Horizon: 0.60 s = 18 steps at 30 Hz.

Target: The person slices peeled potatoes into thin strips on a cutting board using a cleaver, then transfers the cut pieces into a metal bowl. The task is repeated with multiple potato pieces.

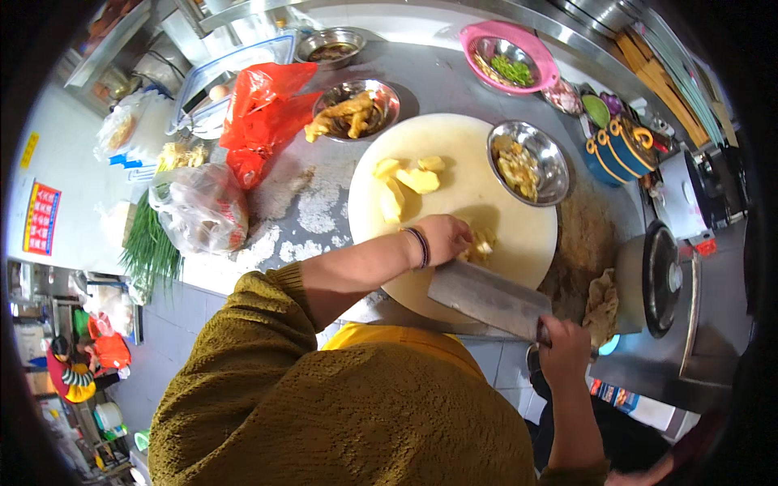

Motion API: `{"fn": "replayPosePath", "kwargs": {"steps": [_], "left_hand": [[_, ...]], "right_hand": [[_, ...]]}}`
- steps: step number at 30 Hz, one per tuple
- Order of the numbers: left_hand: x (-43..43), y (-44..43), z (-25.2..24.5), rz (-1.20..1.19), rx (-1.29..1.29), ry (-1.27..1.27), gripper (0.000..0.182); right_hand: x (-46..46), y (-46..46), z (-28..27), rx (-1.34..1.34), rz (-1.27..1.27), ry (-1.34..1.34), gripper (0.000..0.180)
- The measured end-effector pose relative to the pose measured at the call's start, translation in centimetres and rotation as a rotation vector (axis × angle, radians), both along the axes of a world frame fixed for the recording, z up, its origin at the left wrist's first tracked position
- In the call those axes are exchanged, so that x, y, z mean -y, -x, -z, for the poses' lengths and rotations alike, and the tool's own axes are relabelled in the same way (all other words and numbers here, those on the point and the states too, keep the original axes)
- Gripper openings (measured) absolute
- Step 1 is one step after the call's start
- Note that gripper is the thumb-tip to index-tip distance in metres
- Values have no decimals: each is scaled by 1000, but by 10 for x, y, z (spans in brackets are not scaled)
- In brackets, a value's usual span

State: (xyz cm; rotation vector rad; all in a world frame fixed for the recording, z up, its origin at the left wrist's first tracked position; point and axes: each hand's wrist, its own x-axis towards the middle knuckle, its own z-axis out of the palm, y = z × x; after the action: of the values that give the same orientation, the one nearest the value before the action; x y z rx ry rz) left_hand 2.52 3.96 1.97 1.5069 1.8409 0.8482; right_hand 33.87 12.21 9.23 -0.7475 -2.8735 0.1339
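Observation:
My right hand (564, 347) grips the handle of a broad steel cleaver (489, 297), its blade lying low over the front of a round, pale cutting board (523, 249). Close to the blade's far end, my left hand (447, 238) has its fingers curled down at a small heap of cut yellowish pieces (481, 243). Its fingertips are partly hidden, so a hold on any piece is unclear. Farther back on the board lie several peeled yellow chunks (418, 180), possibly ginger. A steel bowl (556, 161) of chopped yellowish bits rests at the board's right edge.
Behind left stand a steel bowl (389, 100) with knobbly yellow-brown pieces and a red plastic bag (261, 109). Green stalks (152, 237) overhang the counter's left edge. A pink colander (480, 33), blue container (614, 158) and lidded pot (632, 279) are rightward. Another person's hand (644, 477) shows lower right.

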Motion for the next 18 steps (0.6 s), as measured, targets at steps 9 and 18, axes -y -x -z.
{"fn": "replayPosePath", "kwargs": {"steps": [9,18], "left_hand": [[20,166,5,-416,-647,-276,27],[12,285,11,-737,-565,647,64]], "right_hand": [[17,12,7,38,120,379,27],[18,54,-7,317,125,555,20]]}}
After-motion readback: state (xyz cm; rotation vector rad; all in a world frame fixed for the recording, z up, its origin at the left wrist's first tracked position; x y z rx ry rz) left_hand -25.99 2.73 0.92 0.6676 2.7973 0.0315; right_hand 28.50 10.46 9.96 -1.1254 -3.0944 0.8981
